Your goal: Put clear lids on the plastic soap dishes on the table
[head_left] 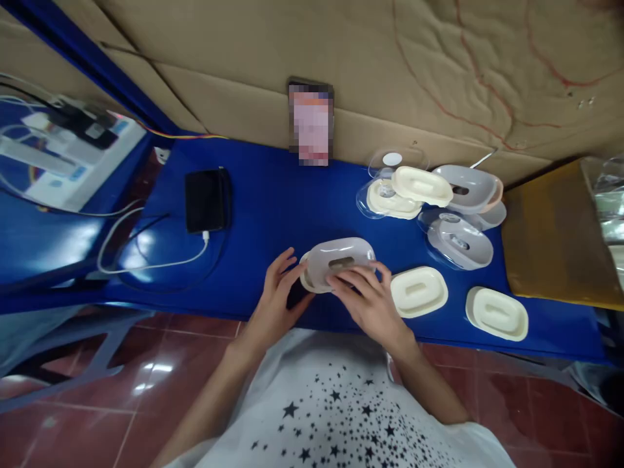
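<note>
A grey oval soap dish point(322, 260) with a slot in its floor sits over a cream oval piece point(304, 276), whose left end peeks out. My left hand point(280, 296) grips the left end, thumb low and near, some fingers lifted away from the rim. Over the near right side, my right hand point(368, 299) has its fingers curled on the grey dish, covering part of it. To the right of that hand lies a cream oval tray point(419, 292) with a raised middle. Another cream tray point(497, 314) rests farther right.
Cream dishes point(423, 186), grey dishes point(463, 244) and clear lids point(397, 159) pile up at the back right, beside a cardboard box point(550, 234). A phone point(312, 123) leans on the cardboard wall. On the left are a black device point(205, 200), its white cable point(146, 268) and a power strip point(82, 166).
</note>
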### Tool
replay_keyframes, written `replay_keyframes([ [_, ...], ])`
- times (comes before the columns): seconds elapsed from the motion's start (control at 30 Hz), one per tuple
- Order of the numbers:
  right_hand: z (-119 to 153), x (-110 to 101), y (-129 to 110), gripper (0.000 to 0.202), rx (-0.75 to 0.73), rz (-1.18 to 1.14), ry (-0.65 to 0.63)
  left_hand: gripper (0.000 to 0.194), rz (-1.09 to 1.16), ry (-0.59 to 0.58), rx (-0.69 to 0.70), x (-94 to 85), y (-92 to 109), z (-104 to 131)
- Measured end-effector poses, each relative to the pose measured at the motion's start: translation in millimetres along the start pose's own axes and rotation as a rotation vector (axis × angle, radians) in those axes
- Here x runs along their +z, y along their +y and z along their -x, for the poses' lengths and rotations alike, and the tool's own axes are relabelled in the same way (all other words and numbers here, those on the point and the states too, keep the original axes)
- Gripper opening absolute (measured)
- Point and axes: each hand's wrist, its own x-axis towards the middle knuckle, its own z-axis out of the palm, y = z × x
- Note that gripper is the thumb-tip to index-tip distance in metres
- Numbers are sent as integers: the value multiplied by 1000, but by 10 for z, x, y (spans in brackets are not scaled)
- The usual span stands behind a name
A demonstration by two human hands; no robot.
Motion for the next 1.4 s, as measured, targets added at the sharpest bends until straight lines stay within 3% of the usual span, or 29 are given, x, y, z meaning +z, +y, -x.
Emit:
replay_keyframes([
  [0.1, 17, 101, -58, 32, -19, 8, -58, 79, 18, -49, 11, -8, -35, -11],
  [0.23, 70, 198, -154, 37, -26, 38, -130, 68, -58, -144, 152, -35, -78, -49],
  [0.37, 109, 100, -109, 42, -49, -11, -160, 57, -130, -185, 207, -61, -94, -113],
  [0.53, 459, -440, 460, 54, 188, 33, -32, 47, -191, -241, 236, -90, -140, -276],
  [0.67, 676, -793, 987, 58, 286, 227, 96, 35, -227, -335, 341, -144, -211, -658],
  [0.73, 544, -818, 1133, 60, 219, 256, 56, 32, -228, -394, 407, -171, -232, -913],
  [0.83, 65, -698, 1236, 66, 86, 267, -110, 34, -227, -467, 469, -184, -233, -1230],
  [1.0, -689, -396, 1319, 71, -39, 338, -269, 29, -200, -449, 489, -180, -259, -1344],
  [1.2, -831, -293, 1258, 48, -105, 413, -259, 34, -194, -452, 371, -330, -403, -1313],
  [1.4, -862, -399, 1280, 58, -159, 226, -355, 64, -197, -583, 175, -559, -499, -1319],
])
